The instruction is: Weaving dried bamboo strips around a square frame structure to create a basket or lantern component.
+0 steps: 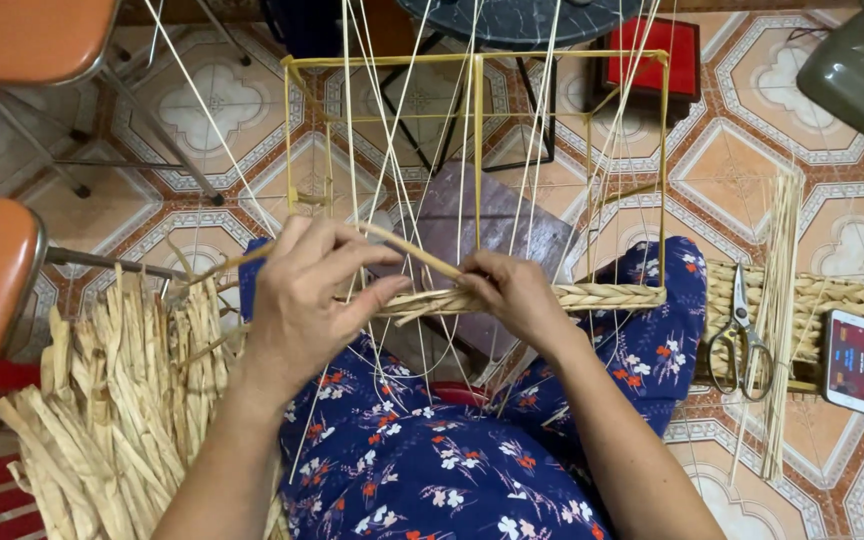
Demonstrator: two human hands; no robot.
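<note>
Done: one braided row [592, 296] runs along the frame [476, 60] bottom.
Left: upright strands [372, 120] above remain bare.
Hands: your left hand [304, 300] pinches a flat strip [407, 250]; your right hand [514, 296] grips the braid.

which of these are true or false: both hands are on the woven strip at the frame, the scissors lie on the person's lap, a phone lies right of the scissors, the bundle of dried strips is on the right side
1. Both the left hand and right hand work at the braided strip on the yellow wire frame: true.
2. The scissors lie on the lap: false, they rest on a woven piece on the floor.
3. A phone lies right of the scissors: true.
4. The bundle of dried strips is on the right: false, it is on the left.
</note>
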